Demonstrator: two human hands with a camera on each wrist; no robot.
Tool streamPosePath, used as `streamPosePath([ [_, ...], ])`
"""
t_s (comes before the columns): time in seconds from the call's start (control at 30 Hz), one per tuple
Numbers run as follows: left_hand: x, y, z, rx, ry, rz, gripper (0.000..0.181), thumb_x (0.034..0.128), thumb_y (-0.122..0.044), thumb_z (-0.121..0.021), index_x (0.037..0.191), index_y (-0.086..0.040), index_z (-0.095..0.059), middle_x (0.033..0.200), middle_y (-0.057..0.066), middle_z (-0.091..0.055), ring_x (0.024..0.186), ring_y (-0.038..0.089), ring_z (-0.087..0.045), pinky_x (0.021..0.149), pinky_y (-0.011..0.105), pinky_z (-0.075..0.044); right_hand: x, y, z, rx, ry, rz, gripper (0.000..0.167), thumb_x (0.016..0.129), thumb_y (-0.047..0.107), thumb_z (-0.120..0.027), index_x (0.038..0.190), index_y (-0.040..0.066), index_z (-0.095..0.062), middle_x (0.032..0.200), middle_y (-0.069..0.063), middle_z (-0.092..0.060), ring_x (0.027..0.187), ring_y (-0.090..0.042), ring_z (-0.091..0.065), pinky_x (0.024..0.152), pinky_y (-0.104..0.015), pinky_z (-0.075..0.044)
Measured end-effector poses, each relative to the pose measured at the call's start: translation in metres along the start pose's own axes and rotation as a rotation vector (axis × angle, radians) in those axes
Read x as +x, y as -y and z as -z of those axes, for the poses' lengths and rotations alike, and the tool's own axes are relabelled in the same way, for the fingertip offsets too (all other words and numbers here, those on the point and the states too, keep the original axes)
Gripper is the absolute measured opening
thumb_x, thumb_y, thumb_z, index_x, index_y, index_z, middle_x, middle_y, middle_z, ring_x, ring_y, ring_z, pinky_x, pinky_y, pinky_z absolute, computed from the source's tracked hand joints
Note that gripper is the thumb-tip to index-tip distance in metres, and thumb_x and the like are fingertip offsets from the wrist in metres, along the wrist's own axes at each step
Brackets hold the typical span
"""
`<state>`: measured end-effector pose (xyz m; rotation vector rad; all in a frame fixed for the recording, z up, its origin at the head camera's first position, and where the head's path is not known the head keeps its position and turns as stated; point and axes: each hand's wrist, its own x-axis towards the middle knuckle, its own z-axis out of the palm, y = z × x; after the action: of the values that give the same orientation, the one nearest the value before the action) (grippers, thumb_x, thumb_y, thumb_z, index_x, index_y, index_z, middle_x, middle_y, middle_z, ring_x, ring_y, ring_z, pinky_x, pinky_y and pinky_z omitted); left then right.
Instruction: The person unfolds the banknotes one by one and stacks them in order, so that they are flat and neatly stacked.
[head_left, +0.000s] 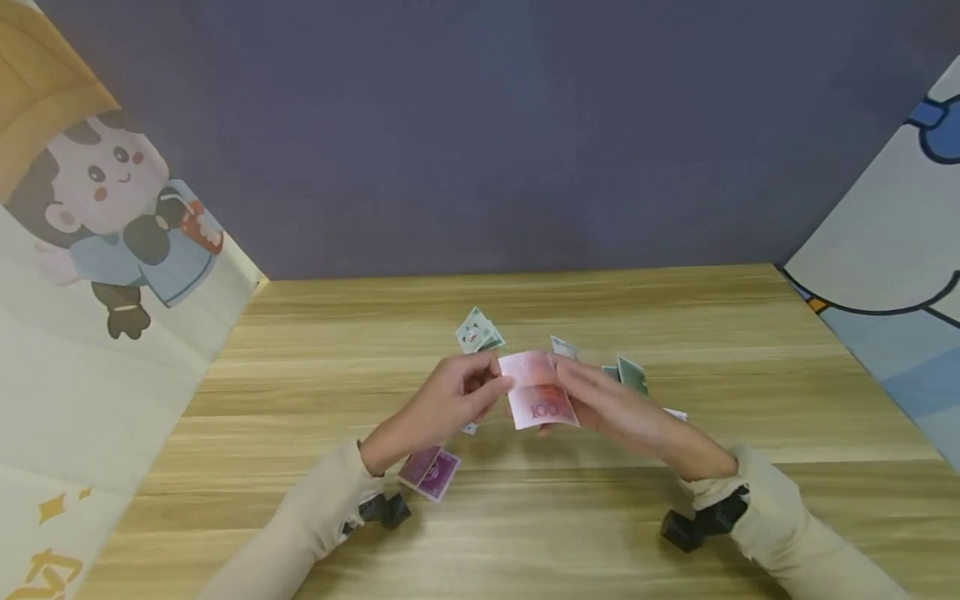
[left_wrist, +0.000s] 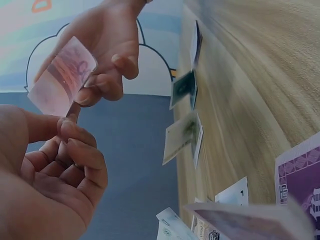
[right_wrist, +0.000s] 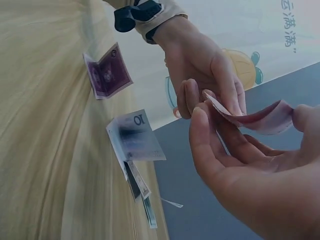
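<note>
A small pink banknote (head_left: 528,387) printed with 100 is held up above the table between both hands. My left hand (head_left: 459,392) pinches its left edge between thumb and index finger, the other fingers curled. At the opposite edge, my right hand (head_left: 611,408) holds the note between thumb and fingers. In the right wrist view the banknote (right_wrist: 265,119) bows in a curve, with the right thumb on its far end. The left wrist view has the note's printed face (left_wrist: 62,80) tilted, right fingertips at its edge.
Folded notes stand on the wooden table (head_left: 525,533): a purple one (head_left: 438,479) near the left wrist, pale green ones (head_left: 474,331) behind the left hand, a dark green one (head_left: 633,375) behind the right. A bluish 10 note (right_wrist: 137,140) shows too. A dark panel (head_left: 510,150) rises behind.
</note>
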<state>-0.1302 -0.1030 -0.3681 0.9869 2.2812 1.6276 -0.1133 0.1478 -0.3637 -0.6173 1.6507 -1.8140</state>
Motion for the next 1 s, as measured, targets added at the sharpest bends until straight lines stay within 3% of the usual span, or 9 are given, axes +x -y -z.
streamPosePath([
  [0.2, -0.005, -0.001, 0.0, 0.046, -0.019, 0.005, 0.022, 0.1017, -0.018, -0.058, 0.082, -0.01, -0.055, 0.058, -0.002, -0.045, 0.049, 0.009, -0.041, 0.044, 0.022, -0.034, -0.01, -0.002, 0.001, -0.085, -0.072, -0.047, 0.062, 0.109, 0.038, -0.035, 0.157, 0.003, -0.017, 0.152, -0.025, -0.031, 0.13, -0.027, -0.048, 0.102, -0.034, -0.046],
  [0.3, -0.009, -0.001, 0.0, 0.033, -0.018, 0.0, 0.021, 0.1019, -0.017, -0.058, 0.082, -0.009, -0.054, 0.059, -0.002, -0.045, 0.049, 0.009, -0.041, 0.045, 0.022, -0.035, -0.015, -0.005, 0.003, -0.128, -0.1, -0.011, 0.058, 0.11, 0.034, -0.035, 0.156, 0.002, -0.02, 0.145, -0.027, -0.038, 0.127, -0.026, -0.051, 0.099, -0.032, -0.049],
  [0.4, -0.012, 0.0, 0.001, 0.026, -0.022, 0.003, 0.02, 0.1013, -0.016, -0.058, 0.083, -0.009, -0.055, 0.06, -0.003, -0.045, 0.05, 0.008, -0.042, 0.045, 0.022, -0.036, -0.02, -0.01, 0.006, -0.151, -0.101, 0.066, 0.05, 0.111, 0.025, -0.033, 0.153, 0.0, -0.025, 0.13, -0.027, -0.051, 0.117, -0.028, -0.058, 0.092, -0.039, -0.054],
  [0.5, -0.016, 0.0, 0.002, 0.041, -0.032, 0.009, 0.019, 0.1004, -0.015, -0.059, 0.082, -0.01, -0.055, 0.061, -0.004, -0.046, 0.052, 0.007, -0.042, 0.045, 0.021, -0.037, -0.026, -0.013, 0.008, -0.175, -0.146, 0.091, 0.044, 0.11, 0.02, -0.037, 0.15, 0.001, -0.033, 0.123, -0.022, -0.055, 0.108, -0.027, -0.061, 0.088, -0.041, -0.055],
  [0.7, -0.024, -0.001, 0.006, 0.08, -0.048, 0.019, 0.02, 0.0996, -0.015, -0.061, 0.08, -0.012, -0.055, 0.061, -0.005, -0.045, 0.053, 0.006, -0.04, 0.047, 0.02, -0.035, -0.033, -0.014, 0.009, -0.229, -0.266, 0.093, 0.028, 0.104, 0.013, -0.053, 0.127, -0.003, -0.054, 0.116, -0.018, -0.062, 0.101, -0.026, -0.064, 0.085, -0.036, -0.057],
  [1.0, -0.039, 0.003, 0.008, 0.111, -0.03, 0.062, 0.021, 0.0971, -0.015, -0.064, 0.078, -0.011, -0.057, 0.065, -0.004, -0.051, 0.056, 0.006, -0.045, 0.049, 0.02, -0.042, -0.044, -0.022, 0.014, -0.292, -0.303, 0.038, 0.016, 0.098, 0.011, -0.062, 0.103, -0.004, -0.06, 0.098, -0.011, -0.067, 0.085, -0.017, -0.062, 0.065, -0.029, -0.051],
])
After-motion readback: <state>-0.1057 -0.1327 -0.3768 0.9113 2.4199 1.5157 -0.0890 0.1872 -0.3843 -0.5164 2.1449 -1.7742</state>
